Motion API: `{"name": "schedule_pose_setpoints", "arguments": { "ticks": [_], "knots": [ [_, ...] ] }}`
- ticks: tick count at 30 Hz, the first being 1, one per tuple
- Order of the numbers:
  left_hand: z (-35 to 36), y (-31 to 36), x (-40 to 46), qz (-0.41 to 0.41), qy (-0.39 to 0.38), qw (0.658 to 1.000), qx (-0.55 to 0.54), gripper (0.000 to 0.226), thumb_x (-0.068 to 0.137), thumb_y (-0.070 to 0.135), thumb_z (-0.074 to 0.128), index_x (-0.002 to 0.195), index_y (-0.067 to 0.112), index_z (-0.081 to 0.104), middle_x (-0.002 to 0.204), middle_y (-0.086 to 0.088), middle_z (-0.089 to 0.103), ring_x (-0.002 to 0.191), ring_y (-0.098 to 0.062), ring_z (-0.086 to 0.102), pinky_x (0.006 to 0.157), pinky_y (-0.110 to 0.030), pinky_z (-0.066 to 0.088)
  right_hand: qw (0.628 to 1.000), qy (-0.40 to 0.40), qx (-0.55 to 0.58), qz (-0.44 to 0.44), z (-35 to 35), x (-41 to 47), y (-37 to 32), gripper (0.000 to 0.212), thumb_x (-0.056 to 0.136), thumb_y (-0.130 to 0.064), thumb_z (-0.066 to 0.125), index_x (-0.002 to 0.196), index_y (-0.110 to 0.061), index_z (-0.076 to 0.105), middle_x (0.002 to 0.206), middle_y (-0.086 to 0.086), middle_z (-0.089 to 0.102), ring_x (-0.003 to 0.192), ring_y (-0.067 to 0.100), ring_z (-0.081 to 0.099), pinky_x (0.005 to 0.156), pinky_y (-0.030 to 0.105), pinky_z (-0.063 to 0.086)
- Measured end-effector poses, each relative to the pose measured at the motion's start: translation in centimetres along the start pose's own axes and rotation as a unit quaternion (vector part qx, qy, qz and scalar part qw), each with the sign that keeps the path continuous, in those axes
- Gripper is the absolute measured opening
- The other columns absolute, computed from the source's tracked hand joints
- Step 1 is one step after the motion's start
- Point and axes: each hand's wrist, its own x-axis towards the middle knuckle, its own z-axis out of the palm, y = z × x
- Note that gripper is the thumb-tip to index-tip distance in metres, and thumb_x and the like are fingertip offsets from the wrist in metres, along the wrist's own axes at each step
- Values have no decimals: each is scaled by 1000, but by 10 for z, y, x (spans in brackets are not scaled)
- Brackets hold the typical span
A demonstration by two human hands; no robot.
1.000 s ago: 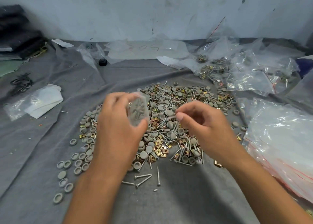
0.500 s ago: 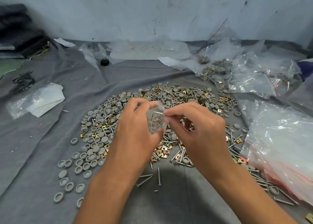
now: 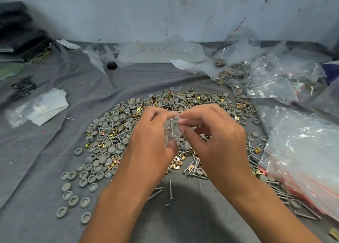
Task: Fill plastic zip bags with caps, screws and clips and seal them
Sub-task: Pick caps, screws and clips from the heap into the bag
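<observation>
We are holding a small clear plastic zip bag upright above the middle of the pile, and through its thin, glossy film we are seeing a long silver screw standing on end with a few grey and brassy pieces packed beside it. Our left hand is gripping the bag from the left, the fingers curling over its far side and the thumb pressing against its near lower edge. Our right hand is meeting it from the right, with thumb and forefinger pinching the bag's top strip, the other fingers arching loosely above the pile. Both forearms are reaching in from the near edge, and the two hands are almost touching at the bag.

Beneath the hands, a heap of loose parts is spreading over the wrinkled grey cloth: round grey plastic caps, some dished side up and some showing flat backs, long threaded silver screws, and small square brass-coloured metal clips. Single caps are trailing off to the near left.

At the right, a crinkled stack of clear bags with red seal lines is lying near us, and further away, filled clear bags of the same parts are piling up. At the left, a flat packet of white folded plastic is resting on the cloth.
</observation>
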Motion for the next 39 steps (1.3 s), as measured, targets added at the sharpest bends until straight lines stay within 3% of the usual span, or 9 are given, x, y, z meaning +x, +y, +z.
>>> {"name": "schedule_pose_setpoints", "arguments": {
  "ticks": [5,9,12,16,18,27,30,33,39],
  "knots": [
    [-4,-5,2,-20,21,999,-22,54,82,5,71,127,31,59,114,18,46,96,14,47,82,4,31,999,-40,18,-1,-2,3,6,13,89,-4,77,100,-9,73,95,-3,72,88,7,69,76,24,57],
    [-7,-5,2,-30,25,998,-40,56,81,0,70,126,31,60,112,18,48,99,13,46,82,4,31,997,-74,-3,-28,3,0,5,15,92,-4,72,105,-11,74,101,-5,74,91,1,66,80,10,50],
    [-15,-9,5,-60,92,993,-53,54,80,-3,68,125,26,65,104,16,49,90,10,51,78,4,34,997,-68,-24,-2,10,-5,7,13,93,-7,69,103,-15,72,98,-9,70,89,3,63,79,18,51],
    [-24,-16,8,-74,157,983,-54,50,82,0,66,126,23,66,107,8,53,86,9,51,80,3,32,952,-288,-102,6,30,-24,8,19,97,-27,65,116,-26,69,112,-9,62,105,12,53,93,33,49],
    [-22,-15,7,-74,140,986,-46,47,85,5,68,128,23,66,111,8,53,89,8,51,80,3,33,933,-332,-139,-23,39,-29,7,24,99,-33,61,122,-28,67,117,-7,59,109,17,50,96,35,46],
    [-17,-10,5,-67,118,990,-35,46,85,7,72,128,22,65,114,8,52,86,11,49,81,6,30,918,-363,-160,-16,38,-26,11,24,100,-14,59,122,-25,57,108,-1,52,94,25,60,77,42,53],
    [-17,-9,5,-70,115,990,-37,46,85,7,72,128,21,65,113,8,51,85,10,49,81,6,30,917,-360,-169,-18,36,-27,13,26,101,-9,57,123,-23,54,111,-2,50,100,22,55,81,39,51],
    [-17,-10,5,-74,110,990,-37,47,85,8,72,129,22,64,115,9,51,84,13,49,80,6,31,915,-369,-163,-25,36,-30,6,17,107,-25,46,122,-21,53,116,-2,51,108,21,49,91,37,46],
    [-14,-11,4,-70,104,992,-26,46,85,9,72,127,25,64,111,12,49,88,14,48,80,5,31,915,-371,-159,-2,38,-29,-1,19,101,-26,52,120,-22,50,115,-3,52,111,17,47,92,35,46]
  ]
}}
